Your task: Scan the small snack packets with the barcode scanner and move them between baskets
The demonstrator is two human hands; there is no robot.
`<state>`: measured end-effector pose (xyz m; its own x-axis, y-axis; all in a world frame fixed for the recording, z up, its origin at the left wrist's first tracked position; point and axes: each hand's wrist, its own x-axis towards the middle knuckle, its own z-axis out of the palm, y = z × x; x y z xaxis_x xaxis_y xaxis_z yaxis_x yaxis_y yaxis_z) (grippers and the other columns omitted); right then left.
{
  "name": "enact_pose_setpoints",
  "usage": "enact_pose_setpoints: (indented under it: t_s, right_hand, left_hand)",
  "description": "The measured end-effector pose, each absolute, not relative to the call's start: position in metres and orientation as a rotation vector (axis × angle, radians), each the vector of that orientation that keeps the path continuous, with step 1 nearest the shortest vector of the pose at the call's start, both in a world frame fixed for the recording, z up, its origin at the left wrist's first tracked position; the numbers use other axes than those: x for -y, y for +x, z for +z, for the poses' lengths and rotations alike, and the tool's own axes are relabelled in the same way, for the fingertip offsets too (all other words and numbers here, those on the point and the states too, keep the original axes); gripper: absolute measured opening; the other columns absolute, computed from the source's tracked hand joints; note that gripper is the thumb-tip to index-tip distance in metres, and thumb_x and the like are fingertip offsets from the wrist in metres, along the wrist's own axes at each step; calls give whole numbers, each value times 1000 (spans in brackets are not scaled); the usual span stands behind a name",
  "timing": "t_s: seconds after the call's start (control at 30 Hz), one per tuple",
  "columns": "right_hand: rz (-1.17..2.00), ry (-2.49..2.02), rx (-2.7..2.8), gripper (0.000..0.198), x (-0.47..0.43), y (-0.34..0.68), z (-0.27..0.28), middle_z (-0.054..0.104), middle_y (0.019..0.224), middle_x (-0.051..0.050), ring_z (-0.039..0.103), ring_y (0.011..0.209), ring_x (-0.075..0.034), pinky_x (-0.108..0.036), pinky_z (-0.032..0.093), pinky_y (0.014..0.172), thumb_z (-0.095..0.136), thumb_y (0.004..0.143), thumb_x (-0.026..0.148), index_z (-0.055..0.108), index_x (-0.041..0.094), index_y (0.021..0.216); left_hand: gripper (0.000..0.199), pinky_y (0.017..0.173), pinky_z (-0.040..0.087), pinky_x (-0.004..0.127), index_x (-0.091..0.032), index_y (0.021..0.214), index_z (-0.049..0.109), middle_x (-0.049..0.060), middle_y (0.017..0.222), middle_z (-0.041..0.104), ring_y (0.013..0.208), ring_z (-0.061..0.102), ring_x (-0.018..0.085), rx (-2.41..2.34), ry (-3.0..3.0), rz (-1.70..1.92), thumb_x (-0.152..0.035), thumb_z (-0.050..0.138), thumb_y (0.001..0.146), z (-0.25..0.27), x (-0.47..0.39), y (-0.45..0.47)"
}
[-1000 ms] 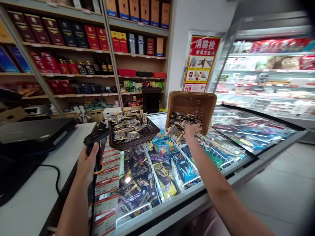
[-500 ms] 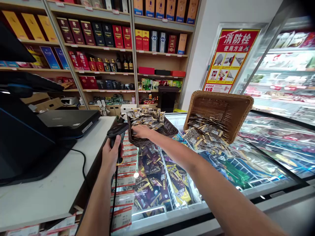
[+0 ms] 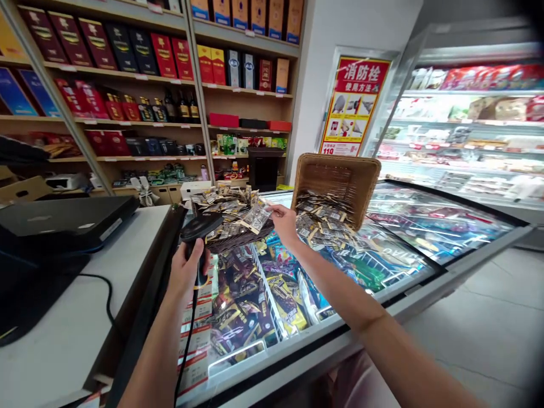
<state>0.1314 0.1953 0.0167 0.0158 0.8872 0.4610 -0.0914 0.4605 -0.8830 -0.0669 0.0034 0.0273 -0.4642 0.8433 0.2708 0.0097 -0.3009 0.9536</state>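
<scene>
My left hand (image 3: 187, 267) is wrapped around the handle of a black barcode scanner (image 3: 200, 225), its head pointing toward the dark basket. Between the fingertips of my right hand (image 3: 284, 222) is a small clear-and-gold snack packet (image 3: 257, 216), pinched by its edge over the right side of that basket. The dark woven basket (image 3: 238, 240) holds a heap of similar packets. To the right, a tan wicker basket (image 3: 370, 178) leans on its side, with packets (image 3: 325, 218) spilled from its mouth onto the freezer's glass.
Beneath the baskets is a glass-topped chest freezer (image 3: 297, 345) full of wrapped ice creams. A white counter (image 3: 55, 317) with black equipment stands on the left; the scanner's cable hangs between my arms. Shelves (image 3: 140, 127) of boxes and bottles line the back.
My right hand has come up and right out of the dark basket, now with a packet in its fingers. The view has turned right; my left hand still grips the scanner.
</scene>
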Motion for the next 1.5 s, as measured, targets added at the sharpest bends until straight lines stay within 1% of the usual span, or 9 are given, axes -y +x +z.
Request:
enact_pose_setpoints:
  t_s: [0.07,0.27,0.43,0.67,0.8,0.97,1.1,1.3,1.5]
  right_hand:
    - [989,-781,1177,18,-191,152,5,75,85,-3,69,83,-19,-33,57,84,60,76,18,77,20,83]
    - [978,-801,1018,16,-190,181,-16,72,77,-1,63,73,-15,-26,53,71,62,73,22,76,20,80]
    - [881,-876,1018,21,-195,188,-18,67,71,0,53,63,-13,-24,41,59,57,75,23,76,21,81]
    - [853,-904,1084,20,-188,189,-18,69,75,0,45,59,-12,-24,36,57,58,78,25,77,21,84]
    - [863,-905,1093,17,-182,186,-18,63,68,1,43,56,-12,-25,35,57,61,79,26,77,22,85]
    - [879,-904,1106,19,-176,185,-16,61,64,1,43,55,-13,-27,37,58,60,81,26,78,22,85]
    - [883,-907,1134,22,-176,185,-15,58,61,1,43,54,-14,-27,40,58,57,82,25,79,22,86]
    - [895,-875,1121,21,-178,185,-17,65,69,0,47,56,-14,-27,43,60,58,81,24,78,22,86]
    - [841,-956,1052,23,-196,184,-17,70,75,0,60,65,-17,-27,48,66,56,78,22,77,23,87]
  left_hand:
    - [58,41,34,20,-22,86,51,-6,65,62,42,49,7,-1286,1131,1738,-72,79,77,23,-5,-56]
    - [55,42,32,20,-22,82,50,-5,65,58,43,44,7,-1251,1255,1332,-70,77,80,13,-6,-19]
    - [57,43,33,20,-22,80,49,-5,67,58,45,46,7,-1290,1269,1340,-73,75,80,12,-6,-9]
    - [59,43,33,21,-21,78,51,-3,67,60,44,47,7,-1323,1272,1315,-75,76,78,10,-9,-10]
    - [59,43,32,21,-20,75,53,-3,67,58,44,47,7,-1326,1303,1306,-74,77,78,10,-8,-8]
    - [53,45,33,22,-21,73,52,-3,63,56,47,45,9,-1340,1306,1314,-67,74,85,10,-8,-9]
    - [53,45,33,23,-21,76,54,-3,56,52,46,44,11,-1345,1337,1275,-70,71,86,7,-9,-13]
    - [55,44,34,23,-21,78,56,-1,67,57,47,48,11,-1346,1359,1283,-73,72,83,9,-10,-12]
    - [49,42,33,23,-21,72,59,-2,59,54,45,44,11,-1420,1355,1337,-67,72,86,11,-8,-12]
